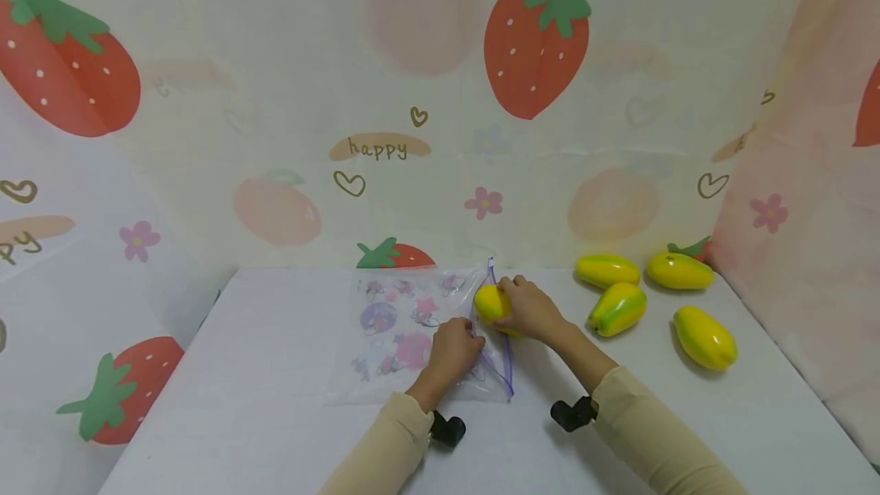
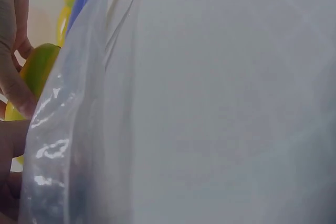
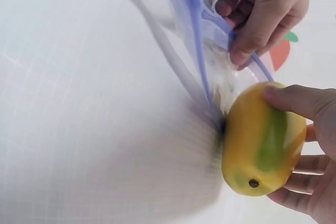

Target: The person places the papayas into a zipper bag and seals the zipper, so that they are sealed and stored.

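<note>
A clear zip bag [image 1: 351,361] printed with pink and purple pictures lies flat on the white table, its purple zip edge [image 1: 509,373] on the right. My left hand [image 1: 455,347] pinches the upper layer at the bag's mouth; in the right wrist view its thumb and fingers [image 3: 257,32] lift that purple edge, and the mouth gapes. A yellow papaya [image 3: 260,140] with green streaks is in my right hand [image 1: 532,312], thumb on one side and fingers round the other. The papaya's far end is right at the bag's open mouth.
Several more yellow-green papayas lie at the right of the table, among them one near the right edge [image 1: 705,338] and one further left [image 1: 617,309]. A cloth backdrop [image 1: 447,212] printed with strawberries stands behind the table and at both sides.
</note>
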Available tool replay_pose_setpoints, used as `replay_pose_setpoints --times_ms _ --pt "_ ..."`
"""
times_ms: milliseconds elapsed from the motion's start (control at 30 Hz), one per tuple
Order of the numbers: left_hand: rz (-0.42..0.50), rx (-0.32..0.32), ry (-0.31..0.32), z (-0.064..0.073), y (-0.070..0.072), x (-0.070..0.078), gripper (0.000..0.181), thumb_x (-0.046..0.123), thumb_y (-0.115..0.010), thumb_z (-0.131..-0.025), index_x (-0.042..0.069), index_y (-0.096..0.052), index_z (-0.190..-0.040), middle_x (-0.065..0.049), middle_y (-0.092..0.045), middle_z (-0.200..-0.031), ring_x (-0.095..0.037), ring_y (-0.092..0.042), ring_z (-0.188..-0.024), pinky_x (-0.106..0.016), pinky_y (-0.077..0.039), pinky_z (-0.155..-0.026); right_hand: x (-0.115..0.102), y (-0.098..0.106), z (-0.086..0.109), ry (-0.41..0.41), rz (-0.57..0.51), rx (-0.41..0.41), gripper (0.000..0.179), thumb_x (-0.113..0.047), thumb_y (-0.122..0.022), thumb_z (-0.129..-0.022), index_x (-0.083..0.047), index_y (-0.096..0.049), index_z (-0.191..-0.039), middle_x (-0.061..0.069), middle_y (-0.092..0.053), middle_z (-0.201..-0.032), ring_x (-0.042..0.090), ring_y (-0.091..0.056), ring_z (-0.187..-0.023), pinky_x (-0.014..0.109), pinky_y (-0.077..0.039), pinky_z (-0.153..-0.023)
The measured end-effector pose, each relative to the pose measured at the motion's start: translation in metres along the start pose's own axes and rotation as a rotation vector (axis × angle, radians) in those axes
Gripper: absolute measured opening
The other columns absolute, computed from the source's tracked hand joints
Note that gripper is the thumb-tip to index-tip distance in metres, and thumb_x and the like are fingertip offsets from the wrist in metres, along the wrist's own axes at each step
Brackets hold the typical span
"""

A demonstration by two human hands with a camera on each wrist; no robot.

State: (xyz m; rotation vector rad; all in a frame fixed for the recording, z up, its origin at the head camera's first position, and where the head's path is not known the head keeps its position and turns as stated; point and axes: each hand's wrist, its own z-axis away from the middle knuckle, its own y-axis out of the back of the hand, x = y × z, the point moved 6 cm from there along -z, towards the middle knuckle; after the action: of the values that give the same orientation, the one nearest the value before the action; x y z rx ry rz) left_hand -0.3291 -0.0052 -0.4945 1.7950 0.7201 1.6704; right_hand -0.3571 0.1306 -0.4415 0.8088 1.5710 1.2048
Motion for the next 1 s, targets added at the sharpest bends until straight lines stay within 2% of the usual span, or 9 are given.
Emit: replay_pose_setpoints --times_ms 133,233,300,367,467,600,700,867,1000 --pt "0.026 -0.016 0.006 -0.001 -0.001 -0.001 0.024 0.014 -0.066 -0.083 0.004 -0.058 -0.063 -0.001 -0.042 -0.054 -0.016 -0.039 -0.052 -0.027 -0.031 -0.047 0.0 0.0 0.0 -0.001 -0.003 0.004 0.065 -0.033 -0.081 -0.078 -0.003 -0.053 -0.128 0.02 -0.057 -0.113 0.032 -0.059 -0.095 0.048 -0.053 -0.086" --pt "0.023 -0.029 0.008 -0.002 -0.002 -0.002 0.017 0.013 -0.065 -0.084 0.002 -0.066 -0.071 -0.005 -0.057 -0.062 -0.017 -0.046 -0.057 -0.029 -0.039 -0.051 0.001 0.0 0.001 -0.004 -0.005 -0.006 0.065 -0.034 -0.08 -0.079 -0.002 -0.052 -0.129 0.02 -0.057 -0.114 0.031 -0.059 -0.095 0.048 -0.053 -0.087" --pt "0.018 -0.038 0.008 -0.002 -0.003 -0.002 0.015 0.013 -0.064 -0.085 -0.001 -0.072 -0.084 -0.01 -0.068 -0.077 -0.02 -0.055 -0.064 -0.033 -0.048 -0.059 0.002 0.0 0.002 -0.008 -0.002 -0.02 0.065 -0.034 -0.079 -0.08 -0.002 -0.051 -0.13 0.021 -0.057 -0.116 0.032 -0.059 -0.096 0.048 -0.053 -0.088" --pt "0.018 -0.046 0.007 -0.003 -0.004 -0.002 0.02 0.013 -0.063 -0.086 -0.001 -0.074 -0.097 -0.014 -0.073 -0.093 -0.023 -0.062 -0.074 -0.038 -0.054 -0.071 0.004 0.0 0.003 -0.014 -0.003 -0.036 0.066 -0.034 -0.077 -0.082 -0.002 -0.05 -0.132 0.022 -0.057 -0.118 0.032 -0.059 -0.098 0.049 -0.052 -0.089" --pt "0.032 -0.056 0.003 -0.003 -0.005 -0.002 0.024 0.013 -0.063 -0.087 -0.002 -0.074 -0.102 -0.015 -0.073 -0.099 -0.023 -0.063 -0.079 -0.041 -0.055 -0.077 0.007 0.0 0.004 -0.024 -0.02 -0.065 0.068 -0.033 -0.075 -0.083 -0.001 -0.048 -0.136 0.023 -0.057 -0.122 0.033 -0.06 -0.1 0.05 -0.051 -0.093" --pt "0.056 -0.059 -0.012 -0.003 -0.005 -0.002 0.018 0.013 -0.062 -0.088 0.0 -0.074 -0.092 -0.01 -0.069 -0.079 -0.018 -0.055 -0.066 -0.031 -0.05 -0.063 0.009 0.0 0.004 -0.015 -0.055 -0.093 0.069 -0.031 -0.073 -0.085 0.0 -0.046 -0.14 0.026 -0.056 -0.125 0.034 -0.06 -0.102 0.05 -0.049 -0.095" --pt "0.082 -0.055 -0.027 -0.003 -0.005 -0.001 0.017 0.013 -0.061 -0.089 0.002 -0.072 -0.081 -0.003 -0.056 -0.063 -0.015 -0.046 -0.058 -0.024 -0.039 -0.054 0.011 0.0 0.004 -0.012 -0.08 -0.1 0.069 -0.031 -0.073 -0.085 0.001 -0.046 -0.14 0.026 -0.057 -0.125 0.034 -0.06 -0.103 0.051 -0.048 -0.096" --pt "0.116 -0.04 -0.051 -0.002 -0.003 0.002 0.023 0.012 -0.06 -0.09 0.007 -0.061 -0.068 0.004 -0.039 -0.054 -0.01 -0.038 -0.052 -0.021 -0.029 -0.049 0.014 0.0 0.004 -0.025 -0.113 -0.104 0.07 -0.032 -0.073 -0.085 0.001 -0.046 -0.14 0.025 -0.058 -0.125 0.033 -0.06 -0.103 0.05 -0.048 -0.096" --pt "0.105 -0.009 -0.091 -0.001 0.002 0.006 0.031 0.011 -0.059 -0.09 0.011 -0.049 -0.061 0.005 -0.035 -0.054 -0.009 -0.035 -0.051 -0.02 -0.027 -0.048 0.016 0.0 0.003 -0.022 -0.116 -0.106 0.069 -0.032 -0.072 -0.086 0.002 -0.046 -0.14 0.025 -0.059 -0.124 0.032 -0.059 -0.102 0.05 -0.049 -0.094"
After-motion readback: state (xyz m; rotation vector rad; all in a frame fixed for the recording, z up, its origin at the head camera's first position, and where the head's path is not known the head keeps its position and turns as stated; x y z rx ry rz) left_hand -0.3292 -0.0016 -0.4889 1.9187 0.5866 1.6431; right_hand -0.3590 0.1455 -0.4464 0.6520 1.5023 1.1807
